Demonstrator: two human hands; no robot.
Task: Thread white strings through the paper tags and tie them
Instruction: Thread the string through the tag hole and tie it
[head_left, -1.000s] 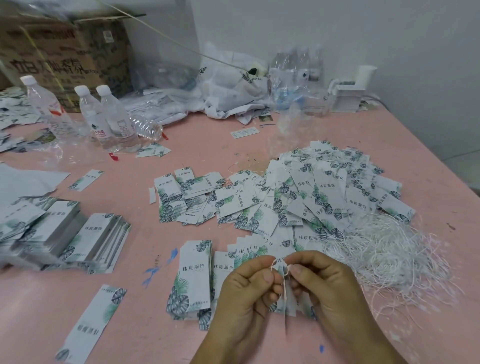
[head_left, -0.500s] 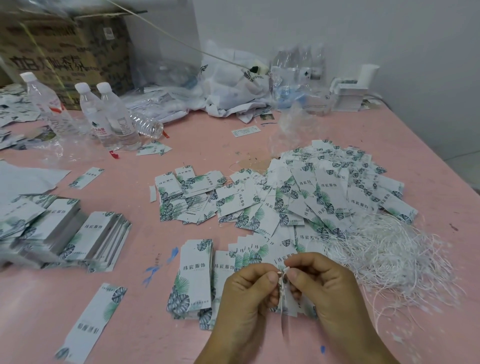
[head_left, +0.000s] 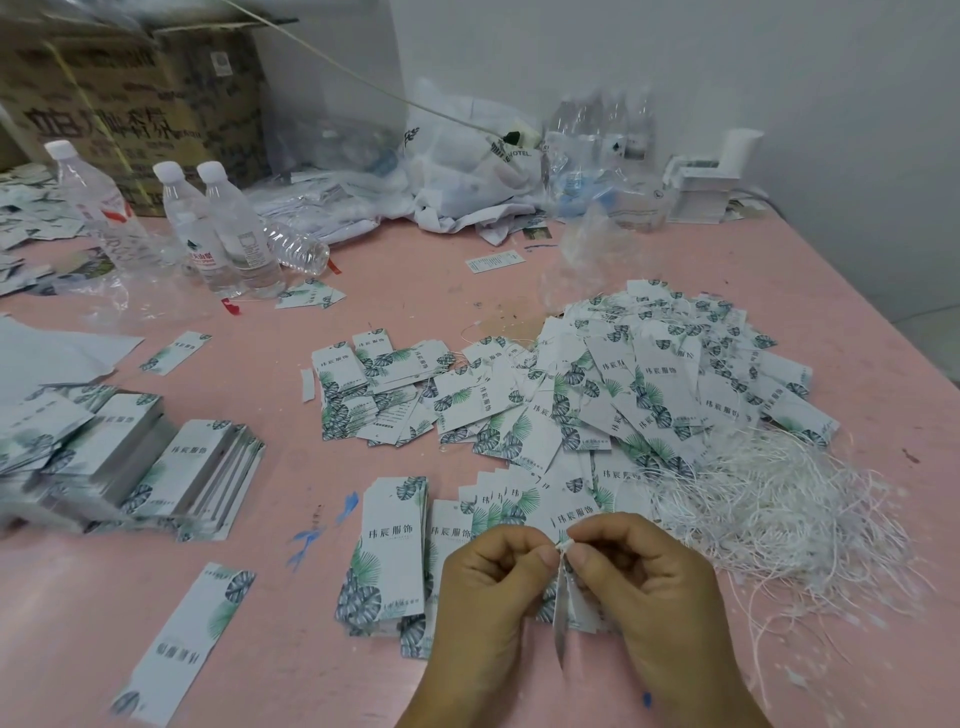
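Left hand (head_left: 493, 582): fingers curled, pinching the white string (head_left: 564, 545).
Right hand (head_left: 639, 577): pinching the same string from the other side.
Held tag (head_left: 560, 618): hangs edge-on between both hands.
Loose strings (head_left: 779, 499): heaped on the pink table (head_left: 415, 270), right of the hands.
Tag pile (head_left: 649, 374): beyond the hands.

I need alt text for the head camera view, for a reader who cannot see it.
Two hands, left hand and right hand, pinch a white string on a hanging paper tag above a pink table. Behind lie leaf-printed tags and loose strings.
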